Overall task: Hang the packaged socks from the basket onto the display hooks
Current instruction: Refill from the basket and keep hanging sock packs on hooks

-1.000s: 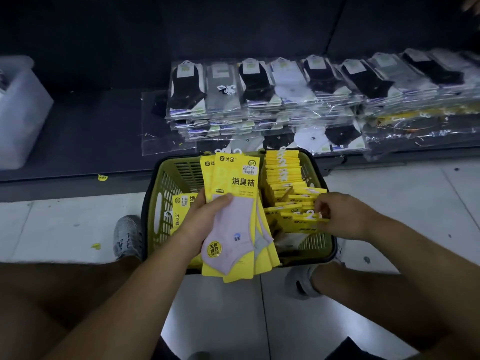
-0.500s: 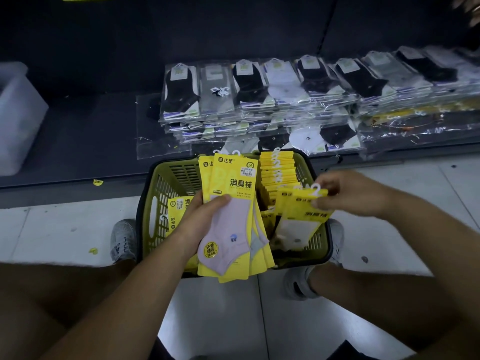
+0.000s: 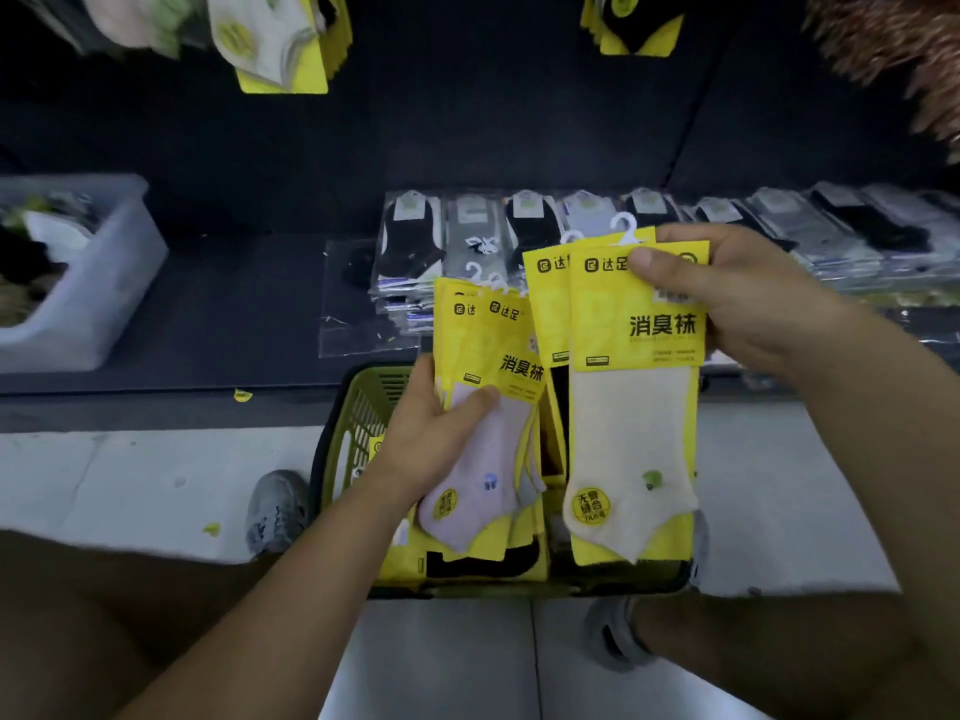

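Both hands (image 3: 426, 449) (image 3: 748, 298) grip sock packs (image 3: 631, 459) above basket (image 3: 358, 423).

clear bin (image 3: 93, 304): left, on dark shelf (image 3: 234, 304) | bagged socks (image 3: 852, 226): stacked in row, same shelf | grey shoe (image 3: 275, 511): on floor tiles (image 3: 104, 485)

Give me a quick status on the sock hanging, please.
Left hand grips pink-sock packs over the basket. Right hand pinches cream-sock packs. Nothing blocking toward hung packs.

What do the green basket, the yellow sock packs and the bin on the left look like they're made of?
Basket: seemingly molded plastic, matte green, given its slotted walls. Sock packs: yellow printed card, slightly glossy, holding knit fabric socks; the white hooks on top are probably plastic. Bin: frosted translucent plastic, since its contents show dimly through the wall.
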A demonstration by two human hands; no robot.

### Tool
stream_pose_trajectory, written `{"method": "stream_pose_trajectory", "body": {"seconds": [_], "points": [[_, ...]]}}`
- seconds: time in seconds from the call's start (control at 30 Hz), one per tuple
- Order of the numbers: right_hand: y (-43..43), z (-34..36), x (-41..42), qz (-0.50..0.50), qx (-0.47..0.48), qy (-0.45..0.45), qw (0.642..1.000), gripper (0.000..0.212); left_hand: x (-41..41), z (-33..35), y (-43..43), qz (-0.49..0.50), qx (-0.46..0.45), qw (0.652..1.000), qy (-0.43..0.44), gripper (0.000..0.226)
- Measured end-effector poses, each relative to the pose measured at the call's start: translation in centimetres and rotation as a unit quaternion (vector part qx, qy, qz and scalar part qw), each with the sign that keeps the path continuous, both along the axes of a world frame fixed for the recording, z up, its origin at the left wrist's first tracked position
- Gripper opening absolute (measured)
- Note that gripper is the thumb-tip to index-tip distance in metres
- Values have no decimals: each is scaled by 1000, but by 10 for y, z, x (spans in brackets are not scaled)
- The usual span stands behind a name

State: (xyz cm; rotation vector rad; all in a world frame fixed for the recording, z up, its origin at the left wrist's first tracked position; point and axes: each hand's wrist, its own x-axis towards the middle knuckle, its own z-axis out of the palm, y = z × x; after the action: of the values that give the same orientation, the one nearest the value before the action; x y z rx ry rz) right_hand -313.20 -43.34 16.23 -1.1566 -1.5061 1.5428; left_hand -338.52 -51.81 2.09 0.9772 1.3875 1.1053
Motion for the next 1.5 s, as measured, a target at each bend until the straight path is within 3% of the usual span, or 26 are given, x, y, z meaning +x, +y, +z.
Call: {"method": "stream_pose_trajectory", "body": {"seconds": [0.17,0.33,0.43,0.53,0.63,0.77,0.93,1.17,1.3,1.5], "points": [[8,-8,-41,-31,-37,3,999,30,-2,14,-4,5,22,997,-71,48],[5,-25,-75,-57,22,-72,996,25,-2,37,-2,14,-21,971,-240,72],[3,-15,-91,-80,98,-116,985,14,-8,56,2,26,9,989,-147,79],[5,6,-109,-115,164,-109,974,17,-25,80,13,24,45,995,-87,64],[15,31,-129,-138,160,-45,976,22,-46,116,28,39,63,995,-61,66],[41,68,-158,-124,155,13,980,15,-75,161,48,64,107,992,-20,69],[79,110,-192,-88,146,54,984,12,-108,192,69,101,158,981,-39,72],[124,148,-244,-42,177,-29,983,14,-146,193,102,207,175,962,-42,32],[149,171,-271,-58,242,-63,967,14,-176,188,111,289,185,939,-24,26],[188,188,-305,-82,333,-109,933,14,-206,187,114,320,199,926,22,22]]}}
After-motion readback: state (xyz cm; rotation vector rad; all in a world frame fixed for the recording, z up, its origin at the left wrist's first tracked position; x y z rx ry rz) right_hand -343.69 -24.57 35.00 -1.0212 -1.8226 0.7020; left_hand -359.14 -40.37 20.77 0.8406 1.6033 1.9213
